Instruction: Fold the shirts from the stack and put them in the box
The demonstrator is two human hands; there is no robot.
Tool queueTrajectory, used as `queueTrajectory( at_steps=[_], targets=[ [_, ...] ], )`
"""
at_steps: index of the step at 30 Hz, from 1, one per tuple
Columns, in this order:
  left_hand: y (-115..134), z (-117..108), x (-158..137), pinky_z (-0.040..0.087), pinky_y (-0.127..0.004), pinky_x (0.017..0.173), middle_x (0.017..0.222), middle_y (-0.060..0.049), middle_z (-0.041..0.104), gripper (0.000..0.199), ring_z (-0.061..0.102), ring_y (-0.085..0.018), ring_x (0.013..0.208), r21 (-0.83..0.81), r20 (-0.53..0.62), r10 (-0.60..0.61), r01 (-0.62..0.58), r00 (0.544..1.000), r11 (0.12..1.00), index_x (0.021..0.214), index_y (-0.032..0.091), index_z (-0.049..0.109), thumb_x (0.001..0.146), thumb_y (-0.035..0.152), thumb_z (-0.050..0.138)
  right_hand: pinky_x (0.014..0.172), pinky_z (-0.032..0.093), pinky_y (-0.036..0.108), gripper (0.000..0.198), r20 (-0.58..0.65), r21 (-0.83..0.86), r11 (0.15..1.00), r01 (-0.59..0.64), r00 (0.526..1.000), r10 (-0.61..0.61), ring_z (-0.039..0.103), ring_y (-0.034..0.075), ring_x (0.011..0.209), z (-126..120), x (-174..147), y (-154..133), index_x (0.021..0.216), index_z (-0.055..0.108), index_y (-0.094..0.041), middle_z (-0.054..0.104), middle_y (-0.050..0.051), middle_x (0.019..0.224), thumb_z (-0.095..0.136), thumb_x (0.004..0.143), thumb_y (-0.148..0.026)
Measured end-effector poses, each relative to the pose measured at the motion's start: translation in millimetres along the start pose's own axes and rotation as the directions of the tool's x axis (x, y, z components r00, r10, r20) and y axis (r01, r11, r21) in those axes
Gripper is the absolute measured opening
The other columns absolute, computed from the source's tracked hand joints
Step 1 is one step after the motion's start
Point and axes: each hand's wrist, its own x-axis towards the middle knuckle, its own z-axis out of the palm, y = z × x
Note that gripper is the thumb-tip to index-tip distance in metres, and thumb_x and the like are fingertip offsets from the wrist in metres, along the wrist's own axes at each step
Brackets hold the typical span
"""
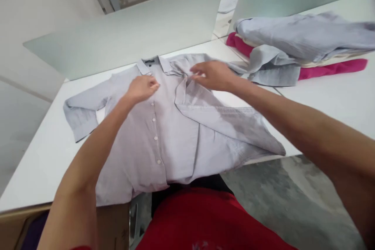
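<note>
A light grey button-up shirt (137, 133) lies spread on the white table, collar at the far side and hem hanging over the near edge. Its right-hand front panel (216, 119) is folded back, baring the inside. My left hand (143, 88) is closed in a pinch at the buttoned edge, just below the collar. My right hand (211, 74) has its thumb and fingers curled together at the upper edge of the turned-back panel. The cloth between the fingertips is mostly hidden on both sides.
A pile of folded clothes (304, 37), grey, cream and magenta, lies at the back right, and a shirt sleeve (274, 66) reaches it. Frosted partitions (131, 35) stand along the table's (38, 156) back edge. A cardboard box (113, 224) sits below at the left.
</note>
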Motion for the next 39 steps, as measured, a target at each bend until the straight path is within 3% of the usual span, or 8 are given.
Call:
queueTrajectory(
  at_steps=[3, 5, 11, 17, 21, 26, 34, 39],
  targets=[
    [38.7, 26.0, -33.1, 0.05, -0.033, 0.088, 0.107, -0.008, 0.08, 0.032, 0.07, -0.025, 0.101, -0.013, 0.111, 0.023, -0.022, 0.994, 1.0, 0.097, 0.017, 0.077, 0.1, 0.037, 0.053, 0.097, 0.052, 0.043, 0.039, 0.033, -0.069, 0.984, -0.163, 0.986, 0.165, 0.069, 0.031, 0.109, -2.6, -12.9, 34.7, 0.129, 0.076, -0.02, 0.078, 0.01, 0.116, 0.058, 0.096, -0.031],
    [61.1, 40.8, -63.9, 0.051, -0.032, 0.083, 0.103, -0.008, 0.08, 0.033, 0.073, -0.024, 0.096, -0.046, 0.228, 0.066, -0.057, 0.971, 0.997, 0.104, 0.018, 0.076, 0.102, 0.043, 0.055, 0.093, 0.053, 0.04, 0.037, 0.049, -0.108, 0.976, -0.187, 0.98, 0.194, 0.071, 0.03, 0.105, 3.2, -14.6, 41.1, 0.124, 0.079, -0.022, 0.079, 0.008, 0.112, 0.059, 0.095, -0.032],
    [102.1, 66.3, -124.7, 0.058, -0.037, 0.079, 0.12, -0.012, 0.077, 0.063, 0.076, -0.028, 0.104, -0.032, 0.249, 0.272, -0.273, 0.93, 0.961, 0.156, 0.017, 0.045, 0.104, 0.052, 0.054, 0.095, 0.052, 0.039, 0.041, 0.044, -0.189, 0.981, -0.045, 0.998, 0.054, 0.069, 0.031, 0.114, 15.1, 32.7, 6.6, 0.127, 0.077, -0.022, 0.077, 0.009, 0.123, 0.053, 0.095, -0.028],
    [125.4, 69.4, -102.3, 0.059, -0.038, 0.07, 0.129, -0.016, 0.068, 0.044, 0.073, -0.029, 0.106, 0.081, 0.123, 0.324, -0.335, 0.938, 0.939, 0.148, 0.017, 0.05, 0.106, 0.027, 0.047, 0.104, 0.049, 0.041, 0.045, 0.055, -0.194, 0.977, 0.088, 0.995, -0.079, 0.064, 0.032, 0.123, 38.9, 106.9, -39.8, 0.133, 0.073, -0.02, 0.071, 0.012, 0.136, 0.051, 0.095, -0.026],
    [136.9, 74.4, -86.0, 0.054, -0.037, 0.061, 0.139, -0.016, 0.063, 0.042, 0.071, -0.026, 0.102, 0.057, 0.098, 0.402, -0.408, 0.911, 0.911, 0.141, 0.023, 0.057, 0.102, 0.018, 0.045, 0.104, 0.049, 0.044, 0.049, 0.103, -0.248, 0.965, 0.08, 0.993, -0.056, 0.062, 0.035, 0.125, 65.7, 134.5, -53.1, 0.139, 0.066, -0.014, 0.065, 0.021, 0.141, 0.055, 0.094, -0.03],
    [141.5, 80.6, -79.5, 0.05, -0.035, 0.055, 0.13, -0.015, 0.065, 0.045, 0.072, -0.026, 0.092, -0.031, 0.16, 0.422, -0.422, 0.893, 0.906, 0.142, 0.017, 0.054, 0.098, 0.017, 0.047, 0.104, 0.049, 0.046, 0.062, 0.108, -0.267, 0.961, -0.07, 0.989, 0.102, 0.061, 0.038, 0.128, 87.4, 150.9, -47.9, 0.144, 0.058, -0.005, 0.06, 0.03, 0.141, 0.063, 0.093, -0.04],
    [141.2, 106.9, -54.6, 0.05, -0.036, 0.063, 0.1, -0.01, 0.075, 0.047, 0.073, -0.028, 0.086, -0.203, 0.139, 0.393, -0.362, 0.909, 0.91, 0.142, 0.017, 0.052, 0.1, 0.039, 0.055, 0.096, 0.052, 0.043, 0.051, 0.08, -0.159, 0.965, -0.209, 0.971, 0.223, 0.067, 0.036, 0.12, 93.5, 172.5, -22.4, 0.124, 0.072, -0.009, 0.07, 0.026, 0.127, 0.066, 0.089, -0.046],
    [143.0, 112.7, -53.2, 0.048, -0.034, 0.062, 0.087, -0.007, 0.075, 0.028, 0.072, -0.025, 0.08, -0.179, 0.093, 0.406, -0.385, 0.909, 0.905, 0.123, 0.02, 0.064, 0.098, 0.023, 0.053, 0.094, 0.054, 0.042, 0.04, 0.044, -0.069, 0.961, -0.268, 0.962, 0.271, 0.069, 0.033, 0.113, 90.9, 174.4, -14.6, 0.115, 0.074, -0.011, 0.074, 0.022, 0.119, 0.066, 0.086, -0.038]
  ],
)
